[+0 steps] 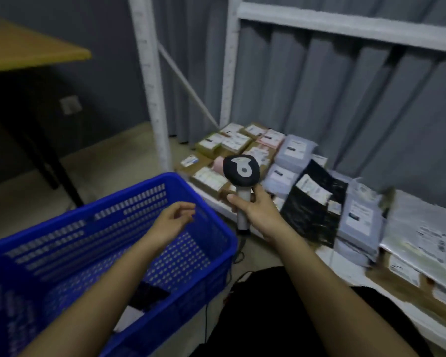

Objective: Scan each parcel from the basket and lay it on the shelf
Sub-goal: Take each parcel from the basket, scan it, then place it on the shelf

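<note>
Gripping scanner (241, 176), right hand (255, 207)

A parcel sorting room — labelled cartons (218, 145) and grey and black mailer bags (292, 153) cover the low deck of a white steel shelf (332, 24) at 2 o'clock, a blue plastic basket (129, 202) at 8 o'clock, a handheld barcode scanner (241, 173) at centre.

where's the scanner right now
In the head view the scanner is centre frame, held upright in the right hand, just right of the blue basket and before the shelf's parcels.
</note>
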The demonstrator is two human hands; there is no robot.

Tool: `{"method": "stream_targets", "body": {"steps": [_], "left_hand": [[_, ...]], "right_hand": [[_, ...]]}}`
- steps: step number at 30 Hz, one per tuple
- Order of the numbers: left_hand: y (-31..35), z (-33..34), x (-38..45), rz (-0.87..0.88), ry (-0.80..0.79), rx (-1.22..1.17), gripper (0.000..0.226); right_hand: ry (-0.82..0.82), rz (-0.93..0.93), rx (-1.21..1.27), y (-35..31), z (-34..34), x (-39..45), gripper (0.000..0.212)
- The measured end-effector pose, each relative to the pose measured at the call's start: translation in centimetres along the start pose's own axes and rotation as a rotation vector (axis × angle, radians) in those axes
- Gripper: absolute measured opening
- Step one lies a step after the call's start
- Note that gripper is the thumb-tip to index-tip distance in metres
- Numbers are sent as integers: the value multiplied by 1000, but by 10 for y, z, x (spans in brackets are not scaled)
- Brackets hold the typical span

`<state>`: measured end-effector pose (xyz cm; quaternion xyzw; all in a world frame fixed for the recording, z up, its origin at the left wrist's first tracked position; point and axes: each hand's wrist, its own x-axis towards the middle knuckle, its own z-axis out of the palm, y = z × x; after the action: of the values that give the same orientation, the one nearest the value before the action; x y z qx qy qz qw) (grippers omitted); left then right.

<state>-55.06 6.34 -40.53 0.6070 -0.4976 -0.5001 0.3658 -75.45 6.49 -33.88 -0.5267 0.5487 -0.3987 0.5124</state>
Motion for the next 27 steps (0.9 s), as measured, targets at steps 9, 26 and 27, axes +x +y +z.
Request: {"method": "stream_targets", "body": {"steps": [9,26,27], "left_hand": [[-169,-98,-37,-343,162,80,8],[-348,-131,-12,-717,47,220,50],[-355,-131,-8,-719,59,220,50]], "right_hand": [[-375,206,-104,75,153,-7,46],[-467,390,-104,118,249,62,31],[-476,416,-117,125,257,67,29]]}}
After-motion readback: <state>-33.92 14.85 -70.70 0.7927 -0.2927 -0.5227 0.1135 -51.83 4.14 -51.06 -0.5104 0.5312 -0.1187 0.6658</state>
